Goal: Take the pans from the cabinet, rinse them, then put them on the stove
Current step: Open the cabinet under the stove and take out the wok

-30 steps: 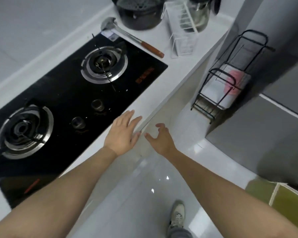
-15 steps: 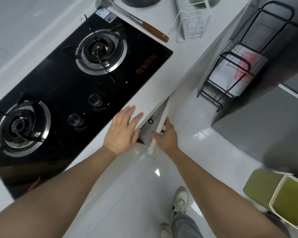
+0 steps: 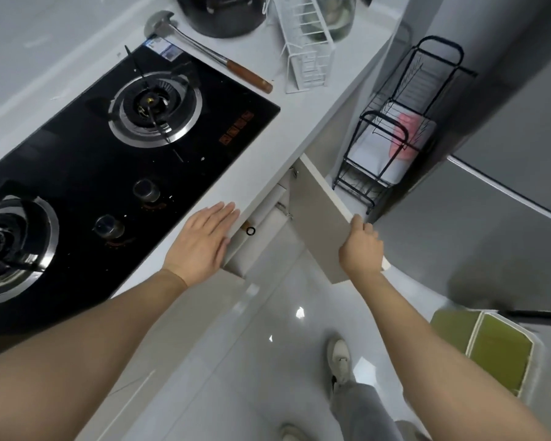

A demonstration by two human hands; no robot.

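White laminate marks the cabinet door, swung partly out below the table with the right hand closed on its outer edge, while the left hand lies open and flat on the table's near rim beside the gas stove. Opening it fully, clear of the wire rack to the right, would likely give the best reach. No pans show in the dark opening between the hands; only a small black ring is visible there.

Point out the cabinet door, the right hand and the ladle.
cabinet door (image 3: 318, 214): head view, on its inner face.
right hand (image 3: 361, 249): head view, back of the hand, gripping the door's edge.
ladle (image 3: 248, 76): head view, on its wooden handle.
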